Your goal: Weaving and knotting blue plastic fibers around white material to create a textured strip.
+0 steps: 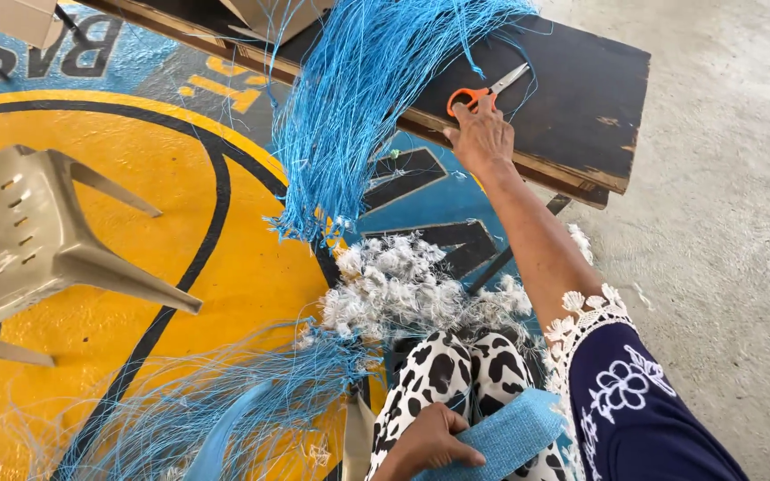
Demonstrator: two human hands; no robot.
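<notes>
Her right hand (481, 135) reaches onto the dark wooden bench (572, 98), fingers closing around the orange-handled scissors (483, 90) lying just right of the blue plastic strands (358, 107) draped over its edge. Below the bench, at her lap, the left hand (427, 443) clasps a blue woven strip (505, 434).

scissors (483, 92): orange handles, blades nearly closed, flat on dark board | blue woven strip (510, 434): across lap

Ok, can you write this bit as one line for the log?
right hand: on orange scissors | left hand: holds blue strip | blue strands: hanging off dark board
</notes>
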